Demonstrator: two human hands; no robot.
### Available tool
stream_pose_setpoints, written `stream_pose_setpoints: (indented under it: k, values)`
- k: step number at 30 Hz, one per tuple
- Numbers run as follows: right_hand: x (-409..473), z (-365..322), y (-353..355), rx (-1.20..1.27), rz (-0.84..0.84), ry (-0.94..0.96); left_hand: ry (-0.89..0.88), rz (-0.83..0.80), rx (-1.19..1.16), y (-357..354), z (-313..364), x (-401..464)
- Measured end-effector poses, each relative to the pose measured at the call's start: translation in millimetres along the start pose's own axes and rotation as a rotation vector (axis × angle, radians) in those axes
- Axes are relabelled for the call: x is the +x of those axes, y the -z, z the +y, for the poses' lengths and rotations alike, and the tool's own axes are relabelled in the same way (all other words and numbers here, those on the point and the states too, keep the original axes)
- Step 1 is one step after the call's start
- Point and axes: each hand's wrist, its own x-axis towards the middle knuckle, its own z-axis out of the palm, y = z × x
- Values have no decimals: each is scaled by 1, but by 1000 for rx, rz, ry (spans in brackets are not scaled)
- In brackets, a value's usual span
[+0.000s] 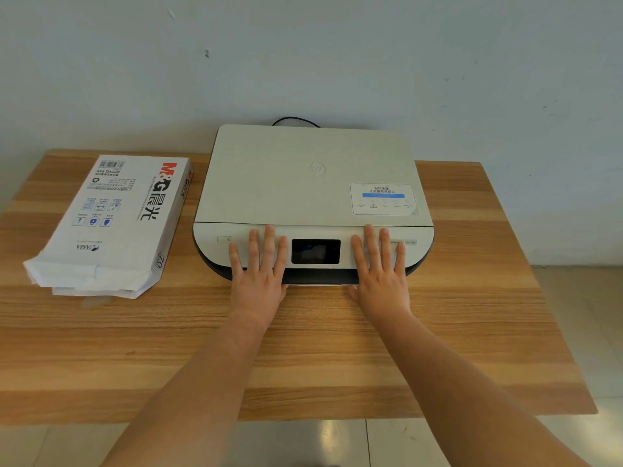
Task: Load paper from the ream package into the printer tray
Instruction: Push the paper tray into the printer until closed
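A flat white printer point(310, 176) sits on the wooden table point(303, 348) against the wall, its lid down and a dark screen point(315, 251) in the front panel. My left hand point(259, 267) lies flat on the panel left of the screen, fingers spread. My right hand point(379, 267) lies flat on the panel right of the screen, thumb down at the front edge. The white ream package point(114, 220) lies to the left of the printer, its near end torn open with white sheets showing. The paper tray is not visible as pulled out.
A black cable point(295, 120) loops behind the printer at the wall. A label sticker point(382, 198) is on the lid's right corner. Bare tabletop stretches in front of the printer and to its right. Tiled floor point(573, 298) shows past the table's right and near edges.
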Motion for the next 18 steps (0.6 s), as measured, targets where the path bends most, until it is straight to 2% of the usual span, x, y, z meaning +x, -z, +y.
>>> stream_pose_setpoints:
  k: [11,18]
  values:
    - [-4,0,10,-11,-28,-15,8,15,22,9,-3,-6]
    - [-10,2,33,64,-106,29,-39,-38,-105,25,-9,-11]
